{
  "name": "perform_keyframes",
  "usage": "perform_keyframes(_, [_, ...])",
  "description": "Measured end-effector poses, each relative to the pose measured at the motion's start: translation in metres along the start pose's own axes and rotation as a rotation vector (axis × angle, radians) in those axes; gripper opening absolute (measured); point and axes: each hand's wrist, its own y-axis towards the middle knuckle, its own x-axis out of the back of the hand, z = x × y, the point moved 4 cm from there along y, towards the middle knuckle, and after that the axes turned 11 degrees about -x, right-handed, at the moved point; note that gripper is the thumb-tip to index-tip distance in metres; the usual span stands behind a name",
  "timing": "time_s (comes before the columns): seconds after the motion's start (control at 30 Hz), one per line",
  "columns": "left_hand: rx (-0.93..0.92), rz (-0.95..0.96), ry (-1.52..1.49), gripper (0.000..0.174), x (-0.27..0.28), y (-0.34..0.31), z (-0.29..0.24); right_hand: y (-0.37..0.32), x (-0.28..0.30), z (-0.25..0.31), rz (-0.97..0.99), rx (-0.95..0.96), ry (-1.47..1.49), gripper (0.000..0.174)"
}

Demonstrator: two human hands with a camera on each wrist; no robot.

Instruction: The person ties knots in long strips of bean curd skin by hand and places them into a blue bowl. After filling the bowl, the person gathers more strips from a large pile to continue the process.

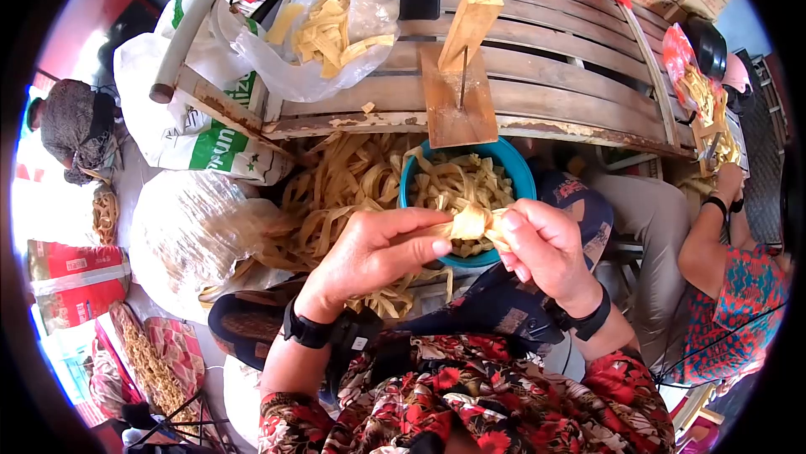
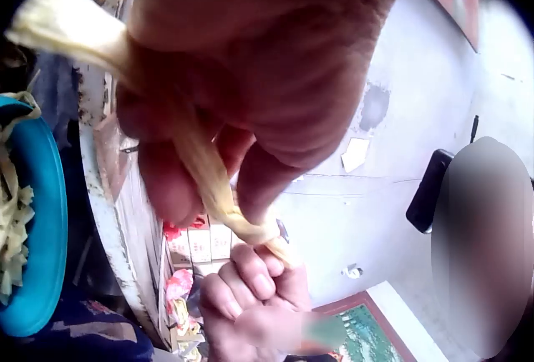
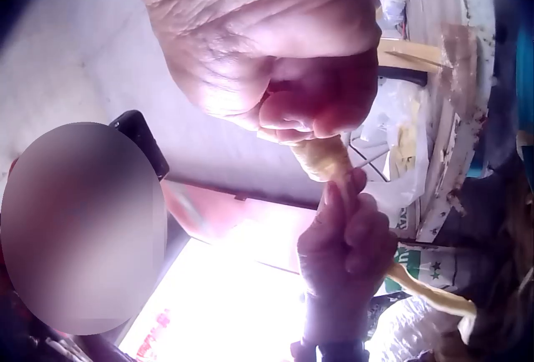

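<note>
A pale yellow strip, folded into a knot-like bundle (image 1: 468,224), is held between both hands above a teal basin (image 1: 527,170) of similar folded pieces. The left hand (image 1: 374,257) pinches the strip's left side with thumb and fingers. On the other side the right hand (image 1: 546,252) grips it between thumb and curled fingers. In the left wrist view the strip (image 2: 200,158) runs through the left hand (image 2: 250,62), one end sticking out. The right wrist view has the bundle (image 3: 321,160) between the right hand (image 3: 267,53) and the left hand (image 3: 346,253).
Loose strips (image 1: 344,185) lie heaped left of the basin. A slatted bench (image 1: 554,93) carries a wooden stand with a metal rod (image 1: 463,89) and a plastic bag of folded pieces (image 1: 323,30). A wrapped bundle (image 1: 189,223) stands at left; another person's arm (image 1: 705,244) is at right.
</note>
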Motion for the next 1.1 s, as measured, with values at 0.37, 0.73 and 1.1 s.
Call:
perform_keyframes(0.37, [-0.332, -0.076, 0.377, 0.01, 0.01, 0.002, -0.015, 0.025, 0.029, -0.013, 0.035, 0.157, -0.185, 0.037])
perform_keyframes(0.73, [-0.698, 0.153, 0.807, 0.009, 0.008, 0.016, -0.033, 0.037, 0.007, -0.007, 0.716, -0.163, -0.364, 0.035])
perform_keyframes(1.1, [-0.182, -0.161, 0.504, 0.02, 0.045, 0.134, 0.024, 0.139, 0.07, -0.022, -0.01, 0.01, -0.398, 0.024])
